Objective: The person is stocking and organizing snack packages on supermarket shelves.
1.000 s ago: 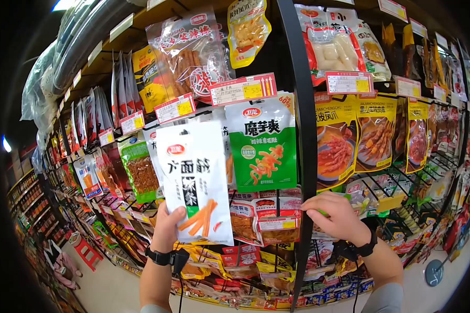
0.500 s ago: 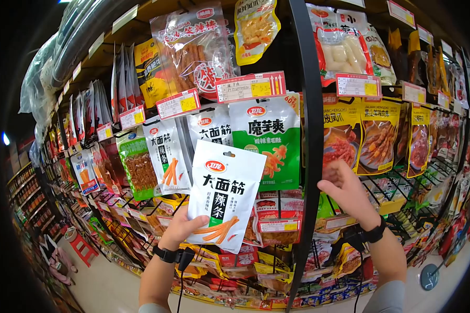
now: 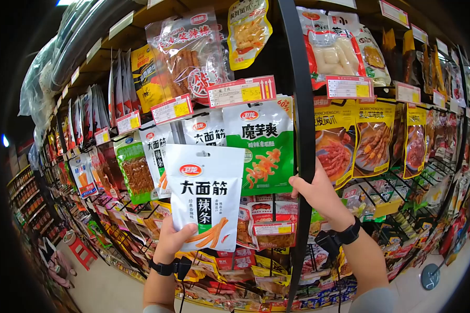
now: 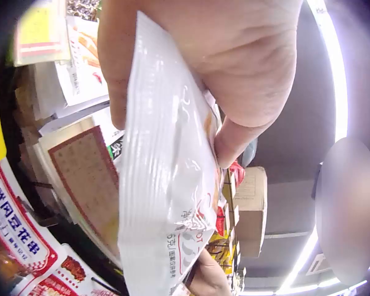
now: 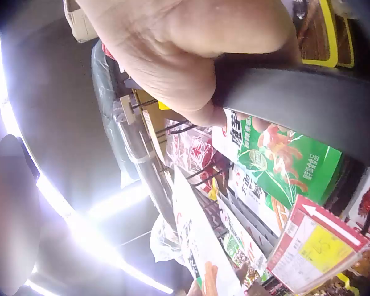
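Note:
My left hand [image 3: 173,237] grips a white bag of spicy gluten strips [image 3: 206,182] by its lower left edge, thumb on the printed front and fingers behind. The bag stands upright, its front towards the head camera. In the left wrist view its crimped edge [image 4: 145,160] shows close up. Around a black shelf post [image 3: 304,125] my right hand [image 3: 326,198] is curled, thumb across the front and some fingers hidden behind. The thumb tip lies right at the edge of a green-and-white konjac snack bag [image 3: 266,161] hanging left of the post.
More white gluten strip bags [image 3: 154,151] hang behind the held one. Price tags [image 3: 243,93] jut out above the hanging rows. Right of the post hang yellow chicken feet bags [image 3: 331,141]. A red stool [image 3: 80,249] stands on the floor far left.
The white bag has turned from a slant to nearly upright and shifted left with my left hand. My right hand has come from right of the post to close around it.

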`<action>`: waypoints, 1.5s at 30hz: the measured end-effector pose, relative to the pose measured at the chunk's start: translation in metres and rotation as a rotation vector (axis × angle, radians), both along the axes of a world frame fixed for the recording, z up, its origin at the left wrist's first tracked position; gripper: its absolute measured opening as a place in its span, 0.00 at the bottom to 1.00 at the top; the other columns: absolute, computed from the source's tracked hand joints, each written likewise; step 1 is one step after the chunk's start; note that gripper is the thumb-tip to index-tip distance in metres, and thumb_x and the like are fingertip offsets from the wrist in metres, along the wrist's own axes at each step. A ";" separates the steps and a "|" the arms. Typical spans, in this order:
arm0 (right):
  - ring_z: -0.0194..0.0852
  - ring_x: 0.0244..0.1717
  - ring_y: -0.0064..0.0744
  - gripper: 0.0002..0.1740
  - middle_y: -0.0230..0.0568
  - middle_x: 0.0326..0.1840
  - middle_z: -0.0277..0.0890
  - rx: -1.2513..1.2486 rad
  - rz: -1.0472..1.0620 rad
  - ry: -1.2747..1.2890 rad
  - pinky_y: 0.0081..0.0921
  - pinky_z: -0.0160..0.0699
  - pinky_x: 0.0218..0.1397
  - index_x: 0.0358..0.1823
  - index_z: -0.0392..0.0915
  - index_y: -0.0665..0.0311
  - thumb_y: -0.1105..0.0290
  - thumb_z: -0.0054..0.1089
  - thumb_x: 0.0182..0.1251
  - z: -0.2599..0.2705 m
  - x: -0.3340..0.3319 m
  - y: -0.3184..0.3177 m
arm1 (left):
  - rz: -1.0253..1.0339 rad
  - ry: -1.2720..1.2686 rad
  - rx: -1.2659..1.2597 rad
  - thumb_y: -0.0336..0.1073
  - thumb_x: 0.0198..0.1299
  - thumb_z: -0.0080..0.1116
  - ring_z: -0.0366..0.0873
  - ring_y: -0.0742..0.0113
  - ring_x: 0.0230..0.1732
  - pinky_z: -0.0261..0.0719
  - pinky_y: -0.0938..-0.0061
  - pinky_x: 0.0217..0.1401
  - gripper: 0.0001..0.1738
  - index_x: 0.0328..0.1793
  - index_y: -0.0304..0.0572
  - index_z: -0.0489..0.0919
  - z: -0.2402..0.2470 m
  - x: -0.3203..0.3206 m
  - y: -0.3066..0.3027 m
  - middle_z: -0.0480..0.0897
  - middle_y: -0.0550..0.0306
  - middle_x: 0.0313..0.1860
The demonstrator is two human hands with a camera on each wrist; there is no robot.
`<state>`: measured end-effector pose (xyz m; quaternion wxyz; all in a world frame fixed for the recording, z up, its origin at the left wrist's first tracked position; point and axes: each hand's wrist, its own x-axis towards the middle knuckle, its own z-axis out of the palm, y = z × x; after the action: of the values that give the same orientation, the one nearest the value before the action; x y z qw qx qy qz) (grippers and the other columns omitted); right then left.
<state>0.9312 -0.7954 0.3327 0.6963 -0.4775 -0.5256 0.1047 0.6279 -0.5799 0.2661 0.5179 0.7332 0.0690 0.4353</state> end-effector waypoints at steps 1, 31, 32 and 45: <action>0.75 0.30 0.21 0.31 0.35 0.41 0.72 0.003 -0.010 0.006 0.22 0.79 0.35 0.68 0.58 0.67 0.77 0.59 0.66 0.001 -0.001 0.000 | 0.008 -0.040 -0.010 0.34 0.59 0.67 0.81 0.72 0.47 0.78 0.73 0.53 0.22 0.58 0.31 0.79 -0.004 -0.004 -0.002 0.86 0.56 0.49; 0.82 0.37 0.27 0.09 0.40 0.42 0.85 -0.482 0.289 -0.188 0.23 0.80 0.40 0.47 0.83 0.67 0.74 0.62 0.69 -0.201 -0.121 -0.019 | 0.148 0.179 -0.515 0.34 0.63 0.67 0.81 0.69 0.52 0.79 0.70 0.58 0.21 0.61 0.33 0.79 -0.158 -0.095 -0.094 0.85 0.56 0.53; 0.82 0.39 0.27 0.10 0.39 0.43 0.85 -0.496 0.288 -0.179 0.22 0.80 0.42 0.49 0.82 0.67 0.73 0.63 0.69 -0.214 -0.128 -0.016 | 0.133 0.205 -0.525 0.34 0.64 0.67 0.81 0.69 0.52 0.79 0.70 0.58 0.21 0.61 0.33 0.79 -0.162 -0.099 -0.092 0.85 0.56 0.53; 0.78 0.52 0.32 0.20 0.40 0.51 0.82 -0.824 0.782 0.029 0.32 0.77 0.57 0.58 0.78 0.67 0.69 0.67 0.67 -0.324 -0.229 0.096 | -0.163 0.289 -0.673 0.38 0.65 0.68 0.79 0.73 0.54 0.76 0.74 0.60 0.26 0.66 0.36 0.75 -0.241 -0.179 -0.027 0.84 0.57 0.55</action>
<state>0.7018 -0.6993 0.0091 0.3689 -0.4780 -0.5695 0.5578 0.4487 -0.6070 0.0249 0.7476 0.5790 0.2218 0.2378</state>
